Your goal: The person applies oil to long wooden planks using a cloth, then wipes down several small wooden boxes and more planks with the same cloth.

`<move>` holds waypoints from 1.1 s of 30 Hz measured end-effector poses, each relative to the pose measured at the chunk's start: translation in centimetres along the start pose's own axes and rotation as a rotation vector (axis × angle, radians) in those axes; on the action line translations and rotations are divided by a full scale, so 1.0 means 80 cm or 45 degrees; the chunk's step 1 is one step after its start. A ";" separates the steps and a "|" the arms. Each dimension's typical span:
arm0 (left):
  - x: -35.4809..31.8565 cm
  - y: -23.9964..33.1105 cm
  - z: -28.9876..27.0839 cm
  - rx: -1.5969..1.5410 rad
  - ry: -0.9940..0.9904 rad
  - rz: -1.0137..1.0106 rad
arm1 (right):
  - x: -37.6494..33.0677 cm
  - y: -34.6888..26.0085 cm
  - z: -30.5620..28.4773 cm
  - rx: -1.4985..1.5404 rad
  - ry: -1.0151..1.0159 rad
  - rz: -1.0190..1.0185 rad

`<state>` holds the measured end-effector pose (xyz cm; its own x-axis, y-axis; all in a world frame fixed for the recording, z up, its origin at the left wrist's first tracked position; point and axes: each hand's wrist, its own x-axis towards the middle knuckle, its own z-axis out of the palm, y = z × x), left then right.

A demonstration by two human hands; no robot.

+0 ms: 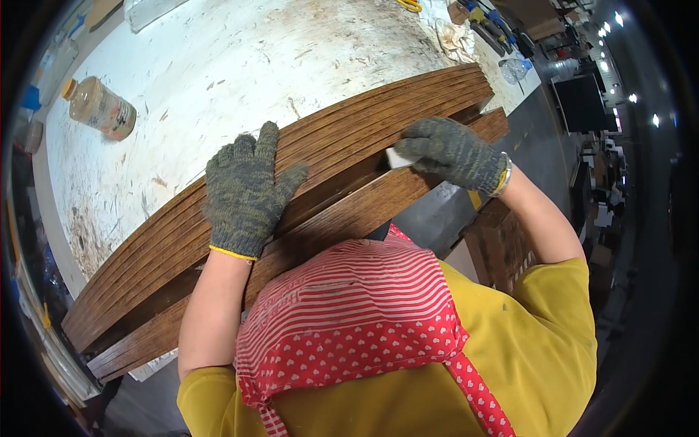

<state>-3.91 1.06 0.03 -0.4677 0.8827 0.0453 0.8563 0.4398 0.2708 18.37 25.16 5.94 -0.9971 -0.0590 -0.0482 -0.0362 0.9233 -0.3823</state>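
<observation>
A long dark-brown wooden piece (364,116) with a grooved face lies across the front of the table. Along its near side runs a narrower wooden rail (349,211), with a dark recess between the two. My left hand (246,193), in a grey-green knit glove with a yellow cuff, rests flat on the grooved wood, fingers stretched out and thumb apart. Farther right, my right hand (457,151), gloved alike, is closed around a small white block (399,159). That block sits at the recess near the rail; whether it touches the wood I cannot tell.
The white tabletop (240,73) is stained and scratched. A capped plastic bottle (100,108) with a yellow lid is at the left. Crumpled cloth or paper (456,40), hand tools (491,29) and a clear bottle (515,69) lie at the far right.
</observation>
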 end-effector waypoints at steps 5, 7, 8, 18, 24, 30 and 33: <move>0.005 0.004 -0.012 -0.087 -0.144 -0.024 | 0.027 -0.024 0.026 0.078 -0.082 -0.026; 0.004 -0.001 -0.002 -0.077 -0.094 -0.010 | 0.043 -0.039 0.029 -0.012 -0.071 -0.136; 0.004 -0.003 0.002 -0.067 -0.042 0.015 | 0.048 -0.045 0.027 -0.104 -0.053 -0.236; -0.002 -0.006 -0.002 -0.046 -0.001 0.035 | 0.083 -0.074 0.035 -0.057 -0.139 -0.344; -0.002 -0.001 -0.003 -0.068 -0.023 0.009 | 0.064 -0.062 0.023 -0.202 -0.197 -0.188; 0.000 -0.002 -0.003 -0.062 -0.118 -0.017 | 0.071 -0.072 0.036 -0.146 -0.196 -0.197; -0.002 0.001 -0.005 -0.068 -0.107 -0.018 | 0.054 -0.068 0.023 -0.232 -0.189 -0.105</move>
<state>-3.83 0.89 0.39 -0.4578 0.8882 -0.0391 0.8357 0.4449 0.3222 14.41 19.17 6.13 -0.9699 -0.1800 -0.1638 -0.1422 0.9654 -0.2185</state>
